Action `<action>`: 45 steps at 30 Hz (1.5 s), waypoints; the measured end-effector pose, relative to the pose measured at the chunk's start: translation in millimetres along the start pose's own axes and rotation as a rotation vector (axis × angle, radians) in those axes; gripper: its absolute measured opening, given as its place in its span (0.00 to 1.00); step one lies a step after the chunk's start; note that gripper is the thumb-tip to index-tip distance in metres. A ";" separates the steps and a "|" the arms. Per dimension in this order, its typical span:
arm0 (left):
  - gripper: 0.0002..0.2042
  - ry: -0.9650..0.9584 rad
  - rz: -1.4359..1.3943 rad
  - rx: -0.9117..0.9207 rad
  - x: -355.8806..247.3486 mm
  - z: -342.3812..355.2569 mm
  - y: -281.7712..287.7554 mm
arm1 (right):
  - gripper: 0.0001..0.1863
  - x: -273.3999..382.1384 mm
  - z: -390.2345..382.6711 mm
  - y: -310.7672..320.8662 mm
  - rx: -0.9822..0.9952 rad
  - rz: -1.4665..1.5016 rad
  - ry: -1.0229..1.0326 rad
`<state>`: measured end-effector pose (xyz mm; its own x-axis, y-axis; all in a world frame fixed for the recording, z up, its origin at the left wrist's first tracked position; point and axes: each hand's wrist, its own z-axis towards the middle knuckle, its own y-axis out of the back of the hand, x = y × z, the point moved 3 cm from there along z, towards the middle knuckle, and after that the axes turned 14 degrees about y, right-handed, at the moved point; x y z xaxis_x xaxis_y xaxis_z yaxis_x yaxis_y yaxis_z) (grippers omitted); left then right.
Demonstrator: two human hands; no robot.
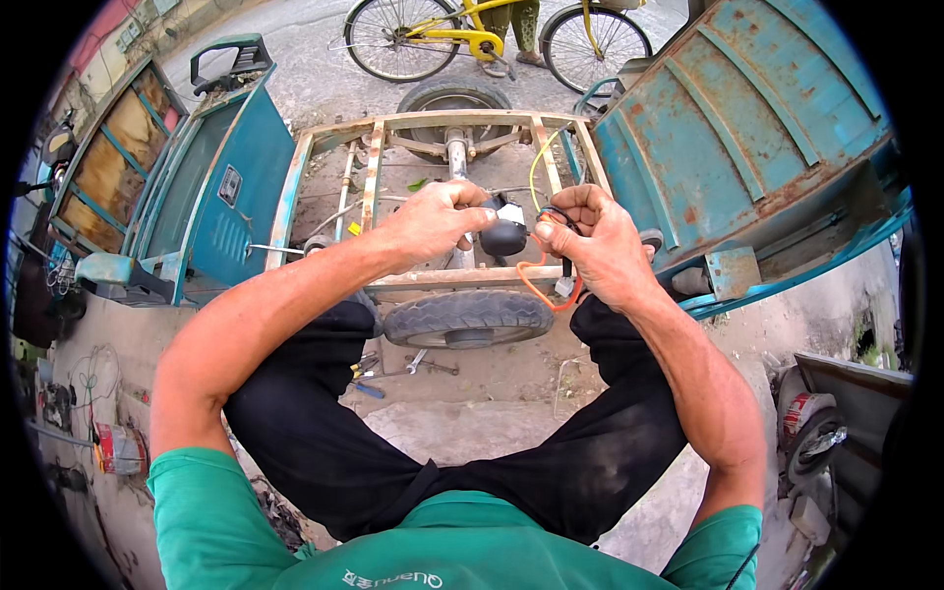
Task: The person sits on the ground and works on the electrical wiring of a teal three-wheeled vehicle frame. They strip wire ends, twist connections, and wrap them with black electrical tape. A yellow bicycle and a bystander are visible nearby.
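My left hand pinches a small black rounded part with a pale piece on its top, between thumb and fingers. Close beside it on the right, my right hand has thumb and fingers closed on a bundle of wires. An orange wire loops down from this hand, and a yellow-green wire curves up toward the frame. Below the fingers hangs a pale plug connector. Both hands are above the rusty metal frame of a cart. Whether the wires join the black part cannot be made out.
A tyre lies just before my knees, with a wrench and other tools near it. Teal metal body panels stand left and right of the frame. Beyond, a person stands by a yellow bicycle.
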<state>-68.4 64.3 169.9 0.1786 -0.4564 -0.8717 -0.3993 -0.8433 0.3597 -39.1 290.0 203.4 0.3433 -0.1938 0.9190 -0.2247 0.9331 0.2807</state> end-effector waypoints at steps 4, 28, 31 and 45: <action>0.18 -0.154 0.055 -0.073 -4.7 -6.6 -11.5 | 0.27 8.8 -0.1 -8.1 0.007 0.137 -0.054; 0.13 -0.348 0.092 0.010 -11.7 -15.1 -17.2 | 0.18 10.4 1.0 -7.8 0.056 0.109 0.044; 0.13 -0.269 0.096 0.042 -14.0 -18.8 -15.2 | 0.16 13.4 2.9 -6.4 0.039 -0.037 0.051; 0.17 -0.028 -0.242 0.310 -46.7 -42.6 0.0 | 0.11 16.0 2.8 -5.9 0.088 -0.475 0.312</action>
<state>-38.5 73.5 224.9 0.2778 -0.2430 -0.9294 -0.6023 -0.7978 0.0286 -34.8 280.5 217.3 0.6748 -0.4743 0.5654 -0.0512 0.7343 0.6769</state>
